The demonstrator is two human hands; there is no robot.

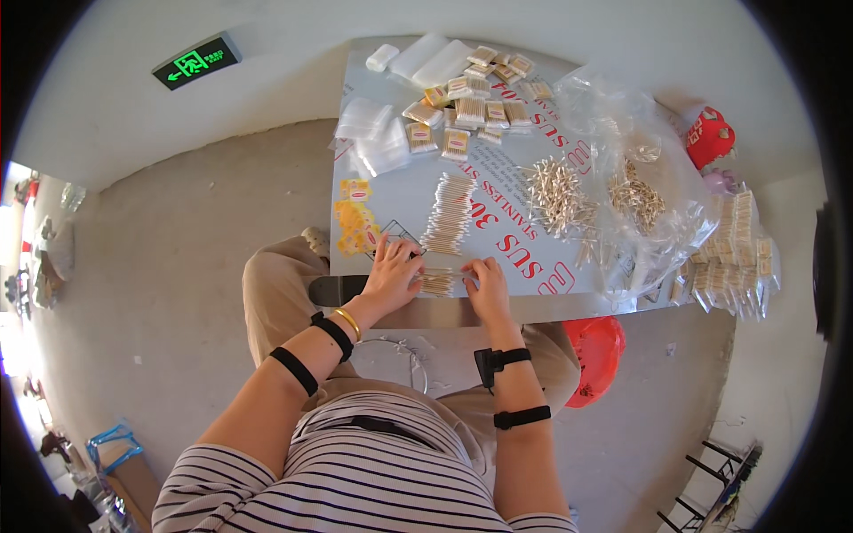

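Observation:
A small bundle of cotton swabs [436, 282] lies crosswise at the table's near edge, between my two hands. My left hand [396, 268] has its fingers curled at the bundle's left end. At the right end, my right hand [487, 282] pinches the swab tips with thumb and fingers. Just beyond them a long row of aligned cotton swabs [450, 213] runs away from me. Small yellow cards [357, 227] are spread to the left, beside a black wire frame [399, 233] partly covered by my left hand. A heap of loose swabs [562, 199] sits to the right.
Filled swab packets [468, 112] and clear empty bags [377, 135] cover the far part of the metal-topped table [498, 178]. A large clear plastic bag [680, 204] holds more swabs at right, near stacked packets [733, 258]. A red basin [595, 360] stands below the table's edge.

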